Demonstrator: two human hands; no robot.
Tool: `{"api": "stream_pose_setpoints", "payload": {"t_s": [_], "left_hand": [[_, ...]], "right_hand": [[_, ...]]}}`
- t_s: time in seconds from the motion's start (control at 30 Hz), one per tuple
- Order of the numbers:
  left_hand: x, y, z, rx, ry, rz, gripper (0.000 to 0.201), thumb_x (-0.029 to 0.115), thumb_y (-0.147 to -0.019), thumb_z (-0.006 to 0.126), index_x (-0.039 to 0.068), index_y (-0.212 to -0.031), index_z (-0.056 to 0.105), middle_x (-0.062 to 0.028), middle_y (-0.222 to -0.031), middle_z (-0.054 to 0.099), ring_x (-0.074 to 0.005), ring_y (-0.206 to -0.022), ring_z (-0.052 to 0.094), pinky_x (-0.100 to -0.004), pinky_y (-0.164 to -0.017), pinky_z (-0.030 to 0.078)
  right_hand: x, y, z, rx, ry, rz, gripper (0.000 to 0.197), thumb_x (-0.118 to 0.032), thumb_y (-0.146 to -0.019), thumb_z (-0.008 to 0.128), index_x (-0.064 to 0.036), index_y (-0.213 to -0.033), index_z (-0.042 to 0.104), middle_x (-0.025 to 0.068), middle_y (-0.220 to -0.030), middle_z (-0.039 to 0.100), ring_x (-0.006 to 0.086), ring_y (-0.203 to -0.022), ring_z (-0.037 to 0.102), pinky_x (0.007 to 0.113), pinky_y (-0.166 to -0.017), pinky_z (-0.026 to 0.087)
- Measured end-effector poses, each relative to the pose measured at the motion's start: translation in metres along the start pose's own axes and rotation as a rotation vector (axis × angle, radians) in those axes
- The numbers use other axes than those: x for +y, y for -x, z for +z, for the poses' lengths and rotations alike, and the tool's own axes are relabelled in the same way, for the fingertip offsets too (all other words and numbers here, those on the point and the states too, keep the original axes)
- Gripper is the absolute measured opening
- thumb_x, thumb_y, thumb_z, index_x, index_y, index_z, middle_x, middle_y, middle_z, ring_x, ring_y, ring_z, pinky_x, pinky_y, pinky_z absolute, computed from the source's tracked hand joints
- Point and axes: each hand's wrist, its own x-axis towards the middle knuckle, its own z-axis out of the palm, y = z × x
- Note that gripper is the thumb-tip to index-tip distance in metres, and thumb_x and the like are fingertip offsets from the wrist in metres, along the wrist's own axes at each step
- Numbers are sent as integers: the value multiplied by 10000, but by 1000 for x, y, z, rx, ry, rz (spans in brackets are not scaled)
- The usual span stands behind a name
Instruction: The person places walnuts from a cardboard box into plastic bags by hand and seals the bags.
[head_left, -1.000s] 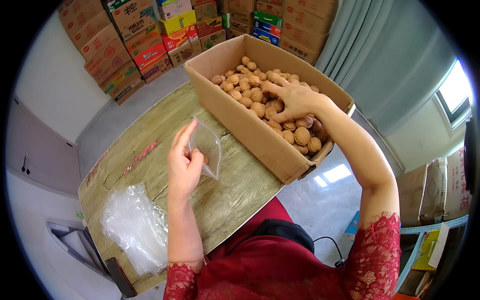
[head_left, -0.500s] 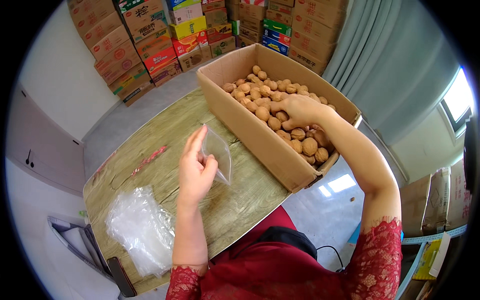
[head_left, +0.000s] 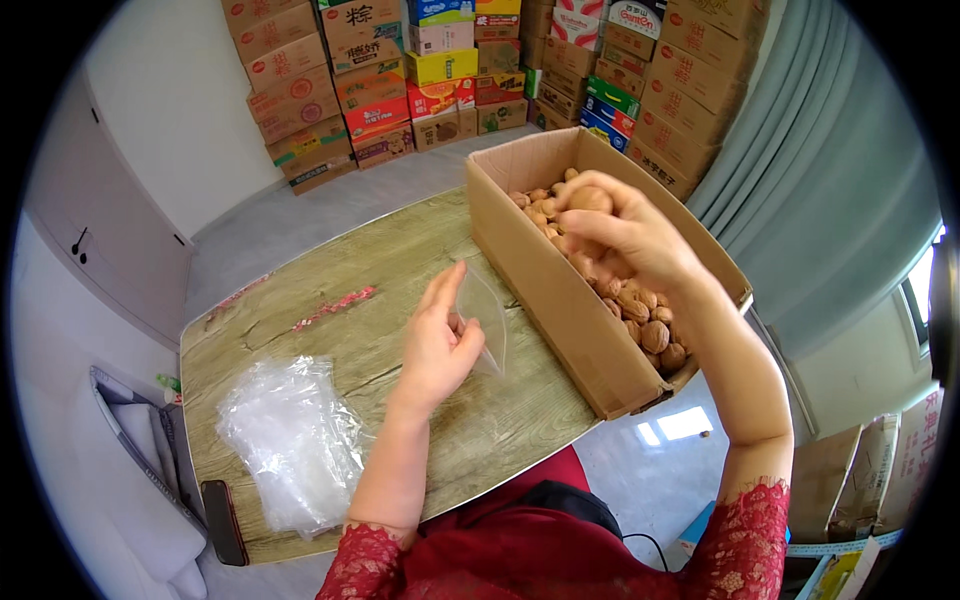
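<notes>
My left hand (head_left: 440, 342) grips a clear plastic bag (head_left: 487, 318) by its side, thumb and fingers closed on the film, above the wood-grain table. The bag's mouth gapes, and no contents show in it. Over the open cardboard box (head_left: 540, 290), my right hand (head_left: 630, 235) is raised with a walnut (head_left: 590, 200) between its curled fingers. Many loose walnuts (head_left: 640, 310) fill the box; my right hand hides part of them. A pile of clear plastic bags (head_left: 295, 440) lies on the table left of my left forearm.
A dark phone (head_left: 224, 522) rests at the table's near left edge. Red marks (head_left: 335, 308) show on the tabletop (head_left: 400, 240). Stacked cartons (head_left: 365, 80) line the far wall, with a grey-blue curtain (head_left: 820, 200) at right. More cartons (head_left: 860, 480) stand at lower right.
My right hand has lifted out of the walnuts, now with a walnut in its fingers. My left hand keeps its hold on the bag. The whole view has shifted.
</notes>
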Motion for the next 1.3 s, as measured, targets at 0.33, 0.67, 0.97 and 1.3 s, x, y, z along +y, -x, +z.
{"api": "stream_pose_setpoints", "payload": {"t_s": [0.33, 0.67, 0.97, 1.3], "left_hand": [[4, -3, -2, -97, 515, -91, 644, -101, -881, 544, -23, -1496, 371, -114, -1320, 528, -116, -769, 633, -254, -602, 569], [-1, -5, -13, -60, 576, -133, 648, -108, -902, 512, -7, -1524, 359, -131, -1317, 557, -117, -830, 667, -230, -605, 544], [-1, -3, -18, -3, 102, -8, 555, -94, -843, 534, -8, -1390, 558, -98, -1297, 595, -43, -628, 551, -211, -550, 463], [1, -2, -23, 58, -168, 128, 496, -99, -780, 513, 19, -1239, 659, -92, -1268, 607, -66, -656, 532, -231, -589, 448]], "right_hand": [[41, -23, 97, -124, 85, -279, 266, -157, -940, 664, -58, -1158, 550, 51, -957, 563, 88, -709, 589, 228, -544, 458], [40, -9, 92, -233, 387, -511, 154, -134, -892, 680, -54, -1024, 679, 222, -1308, 549, 374, -1143, 597, 424, -999, 494], [32, -45, -24, 207, 1121, -485, 331, -251, -889, 680, -100, -1184, 658, 162, -1315, 586, 350, -1216, 562, 442, -1012, 485], [82, -55, -55, -223, 1090, 145, 1048, -729, -693, 740, -223, -1539, 383, 276, -1497, 375, 443, -1362, 440, 493, -1115, 400]]}}
